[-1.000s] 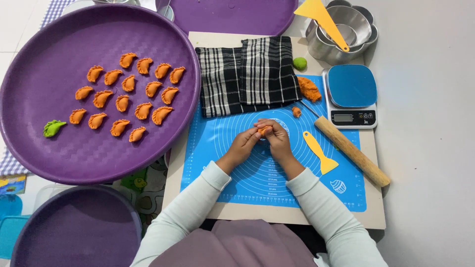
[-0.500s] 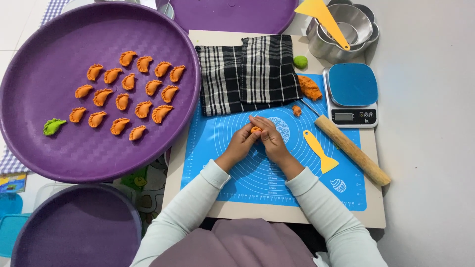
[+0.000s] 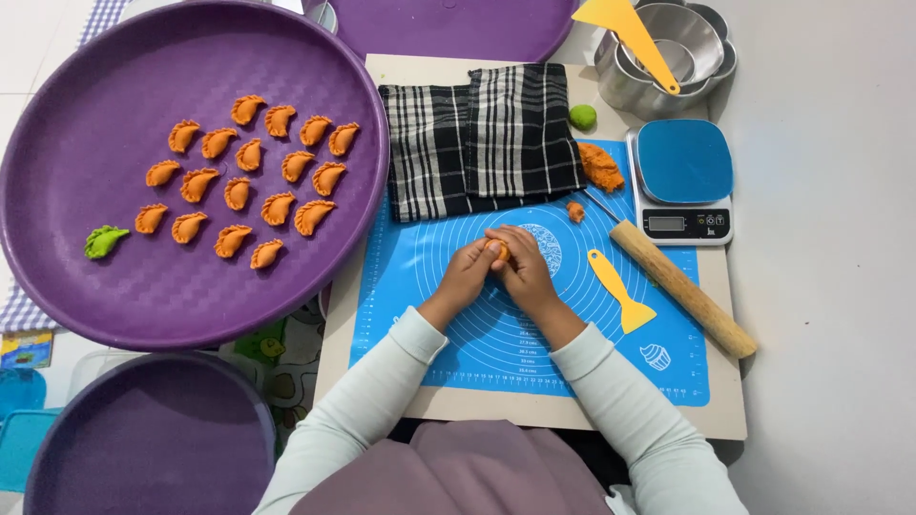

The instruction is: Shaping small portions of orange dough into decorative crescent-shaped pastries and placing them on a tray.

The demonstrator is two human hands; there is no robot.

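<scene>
Head view, the only one. Your left hand [image 3: 470, 277] and right hand [image 3: 520, 272] meet over the middle of the blue silicone mat [image 3: 429, 324], fingertips together. Between them sits a small orange dough piece [image 3: 496, 250], pinched from both sides: left hand at its 8 o'clock, right hand at its 4 o'clock. Both hands are curled nearly closed around it; only a sliver of orange shows at the top, the rest is hidden by your fingers. Can't tell if it touches the mat.

Around the hands, taking them as centre:
- 12 o'clock: black-and-white checked cloth [image 3: 482, 138], folded, lying across the mat's far edge.
- 1 o'clock: small orange dough scrap [image 3: 575, 211], then a bigger orange dough lump [image 3: 599, 166], then a green dough ball [image 3: 582, 116] by the cloth's corner.
- 2 o'clock: digital scale [image 3: 683, 179] with a blue top; beyond it nested metal cutters [image 3: 668, 57] with a yellow scraper [image 3: 630, 33] resting on them.
- 3 o'clock: yellow spatula [image 3: 618, 289] flat on the mat, near your right hand, not touching. Wooden rolling pin [image 3: 679, 286] just beyond, lying diagonally.
- 9–10 o'clock: large purple tray [image 3: 57, 277] holding rows of shaped orange dumplings [image 3: 248, 186] and one green dough leaf [image 3: 103, 240] at its left side.
- 7 o'clock: second purple tray [image 3: 143, 448], lower left.

Mat sits on a pale board [image 3: 572, 420] on the desk [image 3: 830, 286].
</scene>
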